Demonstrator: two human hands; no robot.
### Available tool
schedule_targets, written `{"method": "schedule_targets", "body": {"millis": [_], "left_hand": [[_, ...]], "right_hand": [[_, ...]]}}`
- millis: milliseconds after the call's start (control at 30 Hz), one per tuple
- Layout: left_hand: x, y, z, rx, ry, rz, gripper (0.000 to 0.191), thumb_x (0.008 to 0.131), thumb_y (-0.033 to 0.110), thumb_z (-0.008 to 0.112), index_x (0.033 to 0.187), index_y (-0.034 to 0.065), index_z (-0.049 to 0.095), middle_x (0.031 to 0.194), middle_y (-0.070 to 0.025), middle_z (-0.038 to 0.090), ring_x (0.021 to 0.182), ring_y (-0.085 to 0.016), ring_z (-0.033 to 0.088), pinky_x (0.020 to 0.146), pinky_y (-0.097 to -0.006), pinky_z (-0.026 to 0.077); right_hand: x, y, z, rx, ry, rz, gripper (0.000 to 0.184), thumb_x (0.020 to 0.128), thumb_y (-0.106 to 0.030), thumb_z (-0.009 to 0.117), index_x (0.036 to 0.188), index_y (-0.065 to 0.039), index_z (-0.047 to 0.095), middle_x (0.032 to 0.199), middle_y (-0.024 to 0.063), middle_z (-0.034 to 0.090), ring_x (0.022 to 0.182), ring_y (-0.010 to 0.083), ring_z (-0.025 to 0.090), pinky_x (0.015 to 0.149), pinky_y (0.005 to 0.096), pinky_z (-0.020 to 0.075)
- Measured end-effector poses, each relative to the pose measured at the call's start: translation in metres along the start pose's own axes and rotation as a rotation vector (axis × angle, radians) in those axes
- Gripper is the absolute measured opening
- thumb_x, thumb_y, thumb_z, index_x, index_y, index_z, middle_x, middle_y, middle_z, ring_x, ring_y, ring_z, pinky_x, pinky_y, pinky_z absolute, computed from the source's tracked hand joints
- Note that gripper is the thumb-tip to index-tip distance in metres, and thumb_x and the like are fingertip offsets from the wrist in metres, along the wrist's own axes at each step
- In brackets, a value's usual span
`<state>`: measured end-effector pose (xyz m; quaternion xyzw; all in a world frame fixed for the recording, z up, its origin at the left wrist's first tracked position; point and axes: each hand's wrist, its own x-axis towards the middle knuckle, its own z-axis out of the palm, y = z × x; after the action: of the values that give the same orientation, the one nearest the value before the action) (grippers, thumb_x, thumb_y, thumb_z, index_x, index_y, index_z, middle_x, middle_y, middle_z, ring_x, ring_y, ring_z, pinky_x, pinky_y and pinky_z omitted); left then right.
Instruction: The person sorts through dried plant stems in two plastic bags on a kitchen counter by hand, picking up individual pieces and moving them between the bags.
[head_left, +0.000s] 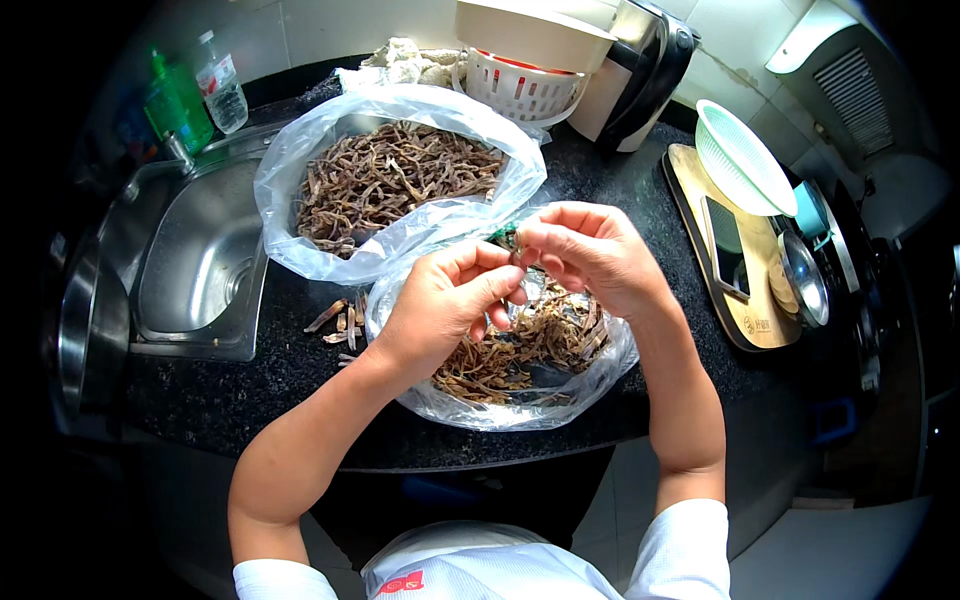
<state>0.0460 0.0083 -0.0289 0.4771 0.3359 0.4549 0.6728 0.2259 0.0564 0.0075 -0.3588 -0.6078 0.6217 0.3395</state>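
Observation:
My left hand and my right hand meet fingertip to fingertip above the nearer transparent plastic bag. Between them they pinch a small brownish dried piece, mostly hidden by the fingers. Something green shows right behind it. In the bag below lies a loose heap of lighter, yellow-brown dried shreds. Just beyond, a larger plastic bag with its rim spread wide holds many dark brown dried strips. Several short dried pieces lie on the counter to the left of the near bag.
A steel sink is set into the black speckled counter at left, with a green bottle and a water bottle behind. A white basket stands at the back. On the right, a cutting board carries a phone and a mint-green colander.

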Motion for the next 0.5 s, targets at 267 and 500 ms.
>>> {"method": "schedule_targets", "body": {"millis": [267, 500], "left_hand": [[0.002, 0.006, -0.004, -0.171, 0.086, -0.002, 0.015, 0.081, 0.006, 0.043, 0.094, 0.0037, 0.047, 0.073, -0.0054, 0.055, 0.061, -0.007, 0.048, 0.053, -0.0187, 0.038], [0.003, 0.007, -0.008, -0.361, 0.056, -0.062, 0.012, 0.078, 0.003, 0.042, 0.089, 0.0012, 0.045, 0.071, -0.0048, 0.048, 0.051, -0.006, 0.04, 0.044, -0.0174, 0.033]], "right_hand": [[-0.011, -0.006, -0.014, -1.152, 0.051, -0.138, 0.006, 0.074, -0.007, 0.061, 0.079, -0.004, 0.062, 0.068, 0.0076, 0.06, 0.062, 0.0151, 0.058, 0.059, 0.0276, 0.0458], [-0.009, 0.015, -0.019, -1.46, 0.047, -0.18, 0.012, 0.069, -0.003, 0.056, 0.079, -0.009, 0.06, 0.077, 0.0086, 0.06, 0.076, 0.0273, 0.059, 0.067, 0.0346, 0.0467]]}}
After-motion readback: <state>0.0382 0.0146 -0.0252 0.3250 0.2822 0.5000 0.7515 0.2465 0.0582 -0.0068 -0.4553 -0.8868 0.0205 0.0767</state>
